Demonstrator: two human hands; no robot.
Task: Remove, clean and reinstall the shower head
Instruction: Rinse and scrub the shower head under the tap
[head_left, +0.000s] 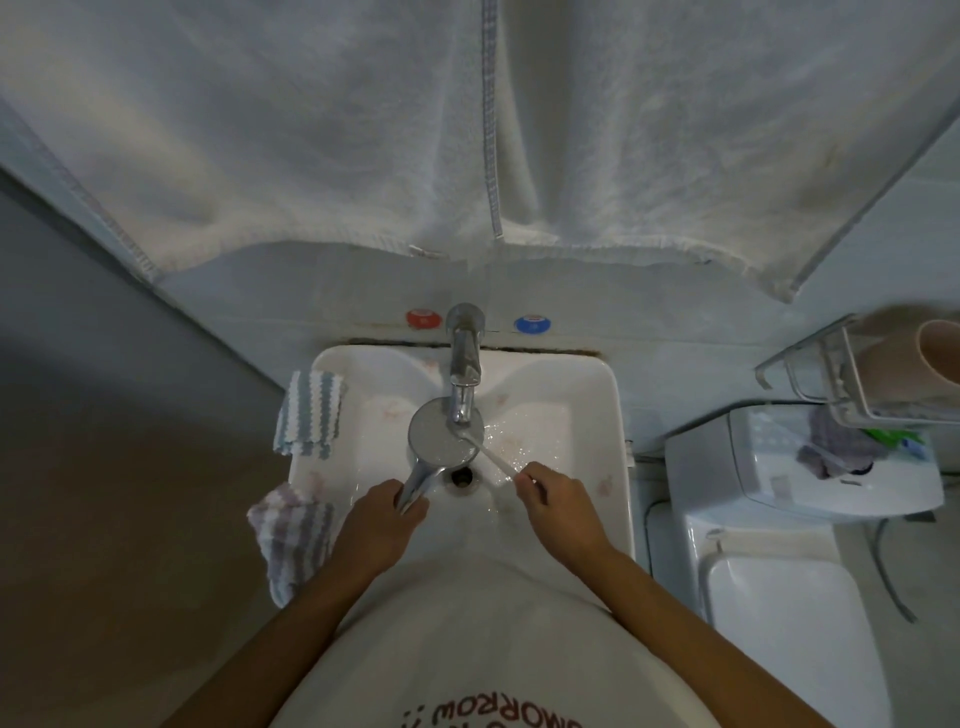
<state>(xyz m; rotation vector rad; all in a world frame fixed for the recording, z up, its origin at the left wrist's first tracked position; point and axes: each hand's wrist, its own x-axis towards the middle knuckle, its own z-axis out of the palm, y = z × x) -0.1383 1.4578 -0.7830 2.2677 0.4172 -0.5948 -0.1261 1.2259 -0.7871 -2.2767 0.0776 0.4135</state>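
Nearest the camera is a white shirt (488, 639) with dark red lettering, and two bare forearms reach forward from it over a white glazed ceramic basin (597, 415), squarish with rounded corners. The left hand (382, 519) is wrapped closed around the polished chrome handle of the round-faced chrome shower head (441, 434), which lies tilted over the middle of the basin with its grey dimpled spray face turned up, directly under the spout. The right hand (553, 501) pinches a slim white plastic toothbrush (493, 457) between fingertips and thumb; the bristle end rests on the right edge of the spray face. The round metal drain (461, 476) sits between the two hands, and the basin floor to its right glistens wet.

On the basin's near left rim a crumpled purple-and-white striped cloth (291, 540) hangs over the edge; farther along the left rim lies a folded blue-and-white striped cloth (310, 413). A chrome tap (464, 358) rises at the far rim, flanked by a red round knob (422, 318) and a blue round knob (532, 323) on the pale wall. Right of the basin stands a white toilet cistern (779, 473) below a wire rack (841, 374). Beyond, a large white terry towel (311, 130) with stitched grey hems hangs across the far wall.
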